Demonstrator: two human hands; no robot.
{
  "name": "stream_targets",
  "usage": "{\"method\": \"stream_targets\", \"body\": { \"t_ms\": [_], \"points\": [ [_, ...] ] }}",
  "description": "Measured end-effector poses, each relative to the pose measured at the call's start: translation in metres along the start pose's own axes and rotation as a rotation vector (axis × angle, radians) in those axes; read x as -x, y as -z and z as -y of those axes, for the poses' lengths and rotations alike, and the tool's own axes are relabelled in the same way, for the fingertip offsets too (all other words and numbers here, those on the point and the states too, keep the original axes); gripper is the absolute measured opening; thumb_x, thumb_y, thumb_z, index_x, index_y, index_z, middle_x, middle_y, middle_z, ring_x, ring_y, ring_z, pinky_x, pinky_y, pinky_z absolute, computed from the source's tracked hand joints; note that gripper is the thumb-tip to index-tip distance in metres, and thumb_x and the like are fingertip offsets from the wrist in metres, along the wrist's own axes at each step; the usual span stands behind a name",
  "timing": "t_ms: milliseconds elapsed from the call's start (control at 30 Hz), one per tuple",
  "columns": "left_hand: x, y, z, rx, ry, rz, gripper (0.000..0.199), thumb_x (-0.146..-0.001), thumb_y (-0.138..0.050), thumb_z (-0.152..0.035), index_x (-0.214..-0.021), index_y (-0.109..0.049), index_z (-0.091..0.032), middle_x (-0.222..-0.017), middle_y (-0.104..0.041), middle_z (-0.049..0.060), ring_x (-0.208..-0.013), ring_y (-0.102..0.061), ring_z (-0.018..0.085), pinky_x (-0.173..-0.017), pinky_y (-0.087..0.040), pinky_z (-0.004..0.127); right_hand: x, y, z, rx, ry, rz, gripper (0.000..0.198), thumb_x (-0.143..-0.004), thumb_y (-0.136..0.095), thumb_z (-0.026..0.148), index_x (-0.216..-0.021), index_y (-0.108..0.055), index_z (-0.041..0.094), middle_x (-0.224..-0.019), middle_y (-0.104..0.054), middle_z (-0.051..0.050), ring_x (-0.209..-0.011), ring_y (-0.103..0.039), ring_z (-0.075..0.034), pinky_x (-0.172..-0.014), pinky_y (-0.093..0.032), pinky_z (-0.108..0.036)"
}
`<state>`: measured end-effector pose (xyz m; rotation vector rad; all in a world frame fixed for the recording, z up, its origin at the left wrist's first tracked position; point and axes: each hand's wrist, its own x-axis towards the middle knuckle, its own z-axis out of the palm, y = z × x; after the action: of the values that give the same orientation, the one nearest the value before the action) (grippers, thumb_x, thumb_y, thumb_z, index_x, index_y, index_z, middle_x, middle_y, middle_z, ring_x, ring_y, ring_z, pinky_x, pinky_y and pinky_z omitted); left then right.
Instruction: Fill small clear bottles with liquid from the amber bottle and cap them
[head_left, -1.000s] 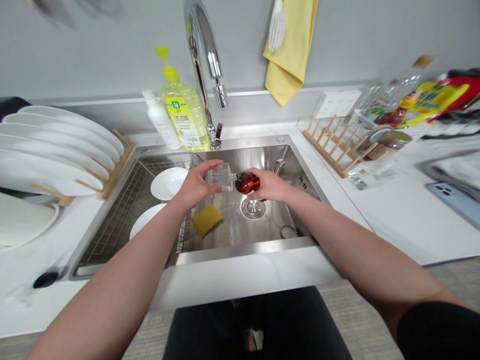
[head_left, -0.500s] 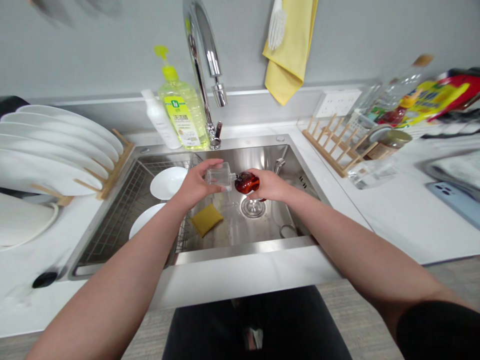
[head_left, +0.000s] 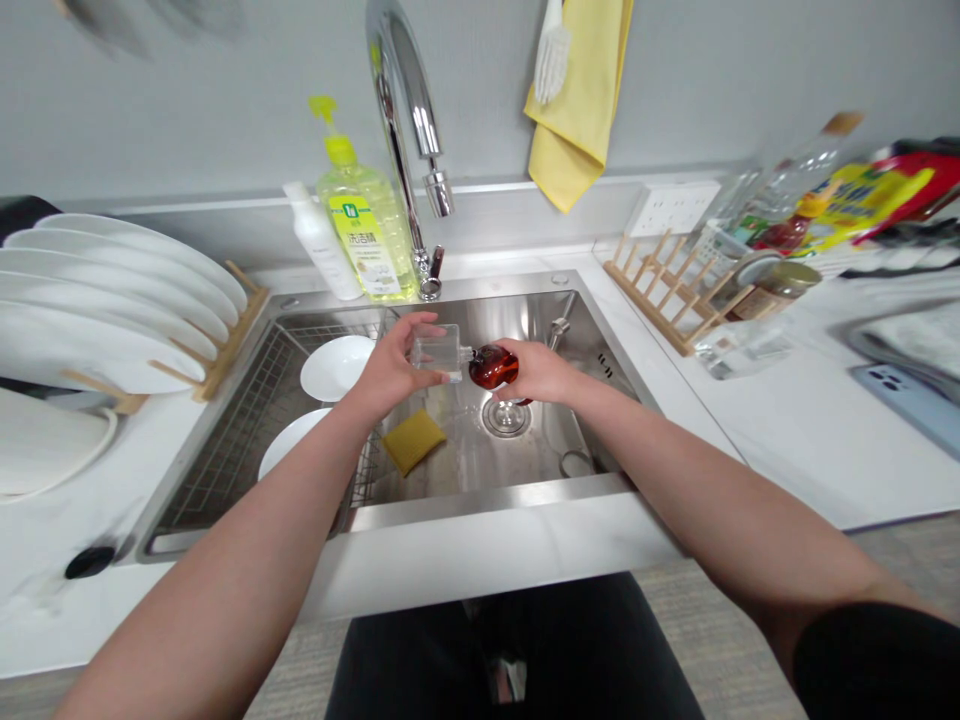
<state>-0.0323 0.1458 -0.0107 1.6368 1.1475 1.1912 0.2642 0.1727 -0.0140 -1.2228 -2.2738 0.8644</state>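
Note:
Over the sink (head_left: pixel 487 492), my left hand (head_left: pixel 397 362) is closed around a clear square glass bottle (head_left: pixel 439 354) that lies on its side with its neck to the right. My right hand (head_left: pixel 541 372) grips a dark reddish-brown bottle (head_left: pixel 494 368), tilted so its top points left. The two bottle mouths meet or nearly meet; I cannot tell whether they touch. Beneath them on the sink floor lie a yellow sponge (head_left: pixel 414 441) and the round drain (head_left: pixel 506 417).
White bowls (head_left: pixel 337 366) sit in a wire rack (head_left: pixel 262 400) at the sink's left. Behind stand a dish soap bottle (head_left: pixel 366 235), a white bottle (head_left: pixel 322 240) and the faucet (head_left: pixel 427 130). Plates (head_left: pixel 112 300) fill a left rack; a wooden rack (head_left: pixel 660 290) and phone (head_left: pixel 904 400) are right.
Both hands and both bottles stay almost where they were. My left hand's upper fingers have shifted very slightly; otherwise the view moves only a little.

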Motion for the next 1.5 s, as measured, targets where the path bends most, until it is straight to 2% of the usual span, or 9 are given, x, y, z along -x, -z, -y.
{"method": "stream_targets", "body": {
  "t_ms": [533, 700, 867, 1000, 1300, 1500],
  "points": [
    [-0.0016, -0.0021, -0.0038, 0.021, -0.024, -0.006, 0.099, -0.058, -0.106, -0.030, -0.140, -0.051, -0.029, -0.142, -0.074, 0.012, -0.139, -0.071, 0.036, -0.106, -0.060, 0.050, -0.0003, 0.0000, 0.0000, -0.022, -0.021, 0.000, 0.070, -0.068, -0.107, 0.026, -0.131, -0.077, 0.025, -0.116, -0.089, -0.002, -0.105, -0.084, -0.029, -0.093, -0.062, -0.036],
    [-0.0022, -0.0018, -0.0050, 0.018, -0.040, 0.010, 0.093, -0.059, -0.105, -0.031, -0.136, -0.053, -0.028, -0.148, -0.073, 0.014, -0.147, -0.066, 0.039, -0.108, -0.059, 0.051, 0.0000, 0.0005, 0.0006, -0.025, -0.016, -0.005, 0.071, -0.067, -0.107, 0.026, -0.131, -0.076, 0.025, -0.116, -0.089, -0.002, -0.107, -0.084, -0.030, -0.093, -0.062, -0.036],
    [-0.0015, -0.0013, -0.0073, -0.011, -0.032, 0.017, 0.086, -0.061, -0.105, -0.031, -0.133, -0.059, -0.025, -0.149, -0.076, 0.016, -0.146, -0.068, 0.039, -0.109, -0.058, 0.051, 0.0004, -0.0003, -0.0002, -0.058, -0.016, -0.005, 0.069, -0.067, -0.106, 0.024, -0.129, -0.077, 0.024, -0.115, -0.088, -0.003, -0.104, -0.084, -0.029, -0.091, -0.062, -0.036],
    [-0.0007, -0.0006, -0.0084, -0.006, -0.028, 0.013, 0.087, -0.062, -0.106, -0.032, -0.137, -0.063, -0.025, -0.147, -0.077, 0.015, -0.146, -0.068, 0.039, -0.110, -0.057, 0.051, 0.0003, -0.0003, 0.0000, -0.055, -0.023, 0.000, 0.069, -0.067, -0.106, 0.025, -0.130, -0.076, 0.026, -0.114, -0.088, -0.001, -0.103, -0.084, -0.029, -0.092, -0.063, -0.036],
    [-0.0018, 0.0014, -0.0075, 0.047, -0.015, -0.004, 0.103, -0.059, -0.109, -0.031, -0.153, -0.065, -0.024, -0.144, -0.077, 0.015, -0.142, -0.069, 0.039, -0.112, -0.057, 0.052, 0.0008, 0.0008, 0.0050, -0.004, -0.026, -0.012, 0.070, -0.067, -0.107, 0.027, -0.130, -0.077, 0.026, -0.117, -0.089, -0.002, -0.108, -0.084, -0.030, -0.092, -0.061, -0.037],
    [-0.0011, 0.0018, -0.0074, 0.060, -0.025, -0.009, 0.105, -0.060, -0.110, -0.030, -0.156, -0.067, -0.025, -0.142, -0.078, 0.013, -0.136, -0.072, 0.037, -0.113, -0.058, 0.053, 0.0009, -0.0001, 0.0049, -0.021, -0.017, -0.027, 0.070, -0.067, -0.107, 0.025, -0.130, -0.076, 0.025, -0.116, -0.088, -0.002, -0.108, -0.083, -0.030, -0.093, -0.061, -0.036]
  ]
}}
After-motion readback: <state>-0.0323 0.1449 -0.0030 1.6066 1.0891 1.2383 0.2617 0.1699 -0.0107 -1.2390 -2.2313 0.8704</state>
